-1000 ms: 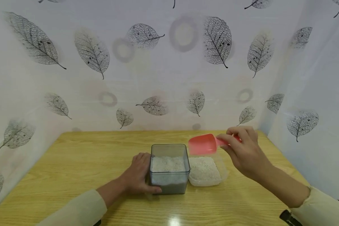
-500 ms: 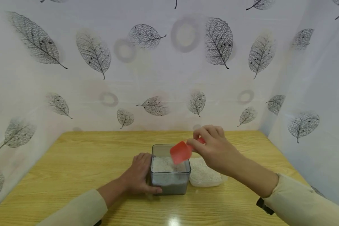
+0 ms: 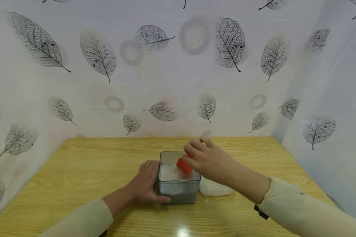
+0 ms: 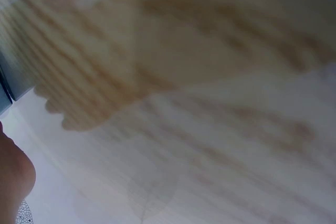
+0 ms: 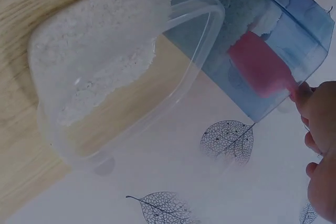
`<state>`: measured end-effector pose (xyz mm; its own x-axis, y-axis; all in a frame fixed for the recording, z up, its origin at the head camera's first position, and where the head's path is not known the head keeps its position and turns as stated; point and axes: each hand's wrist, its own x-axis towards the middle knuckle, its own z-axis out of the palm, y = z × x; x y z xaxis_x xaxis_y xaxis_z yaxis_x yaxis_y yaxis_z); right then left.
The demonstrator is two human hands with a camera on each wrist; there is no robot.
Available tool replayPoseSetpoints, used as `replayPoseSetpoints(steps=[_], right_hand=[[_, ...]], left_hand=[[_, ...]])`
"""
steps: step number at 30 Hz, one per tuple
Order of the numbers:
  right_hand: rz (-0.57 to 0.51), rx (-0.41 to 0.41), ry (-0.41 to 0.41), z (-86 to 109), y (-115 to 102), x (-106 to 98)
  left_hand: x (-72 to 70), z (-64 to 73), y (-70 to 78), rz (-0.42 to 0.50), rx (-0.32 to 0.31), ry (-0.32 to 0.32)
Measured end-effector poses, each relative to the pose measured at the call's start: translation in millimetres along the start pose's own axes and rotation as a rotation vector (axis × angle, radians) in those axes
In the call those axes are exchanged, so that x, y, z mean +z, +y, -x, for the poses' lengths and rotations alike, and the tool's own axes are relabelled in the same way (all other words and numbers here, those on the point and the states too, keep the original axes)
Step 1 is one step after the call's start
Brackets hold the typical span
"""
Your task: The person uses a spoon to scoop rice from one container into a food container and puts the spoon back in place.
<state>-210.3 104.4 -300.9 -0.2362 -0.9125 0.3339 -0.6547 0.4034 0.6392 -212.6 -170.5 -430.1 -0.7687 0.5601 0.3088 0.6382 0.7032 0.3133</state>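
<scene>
Likely emptying the scoop (image 3: 183,166) into the bin (image 3: 178,192): tip low, with the bowl (image 5: 260,64) well inside the walls, and roll the wrist gently so as to drop grains onto the rice (image 3: 169,171) rather than over the rim. Brace the bin with the left hand (image 3: 145,184), there with grip curved about the left side, fingers along that wall and thumb on the near face. As for the scoop, held over the right part of the bin by the right hand (image 3: 212,161), in a grip drawn in around the handle (image 5: 294,88), left of the tub (image 3: 215,191). Pointing bowl-end down toward near left, with long axis slanting up to the handle at far right; cannot tell of any rice left inside
</scene>
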Motion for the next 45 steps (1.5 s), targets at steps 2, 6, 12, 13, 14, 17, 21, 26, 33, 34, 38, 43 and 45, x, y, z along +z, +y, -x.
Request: replayPoseSetpoints(steps=[2,6,12,13,14,17,21,26,33,34,38,43,45], right_hand=[[-0.040,0.018,-0.020,0.4,-3,3],[-0.123,0.079,-0.035,2.8,-7,10],[-0.212,0.142,-0.037,2.5,-9,16],[-0.230,0.151,-0.032,2.6,-10,17],[-0.255,0.162,-0.028,2.9,-10,18],[-0.350,0.221,-0.023,3.9,-10,20],[-0.522,0.343,-0.046,4.2,-11,24],[-0.785,0.508,-0.070,4.5,-13,27],[-1.003,0.703,-0.065,8.9,-18,29],[-1.018,0.717,-0.054,9.3,-19,29],[-1.077,0.758,-0.006,10.9,-23,31],[-1.130,0.810,0.044,14.2,-26,35],[-1.140,0.830,0.056,15.8,-26,35]], left_hand=[[-0.3,-0.3,0.6,0.003,-0.002,-0.006],[-1.7,-1.2,1.9,0.003,0.004,-0.007],[-3.6,-0.5,1.6,-0.013,0.013,0.007],[-3.4,-0.3,1.2,-0.015,0.013,0.008],[-3.2,-0.1,0.9,-0.015,0.013,0.007],[-2.5,0.0,0.4,-0.013,0.010,0.000],[-2.6,-0.1,-0.1,-0.007,0.005,0.000],[-4.1,0.5,0.5,0.003,0.004,0.001],[-6.1,0.0,2.9,0.021,0.007,0.000],[-6.3,0.1,3.1,0.024,0.006,-0.001],[-6.2,0.2,3.5,0.041,-0.004,-0.009],[-4.9,-0.2,3.5,0.050,-0.015,-0.020],[-4.3,-0.4,3.4,0.051,-0.015,-0.020]])
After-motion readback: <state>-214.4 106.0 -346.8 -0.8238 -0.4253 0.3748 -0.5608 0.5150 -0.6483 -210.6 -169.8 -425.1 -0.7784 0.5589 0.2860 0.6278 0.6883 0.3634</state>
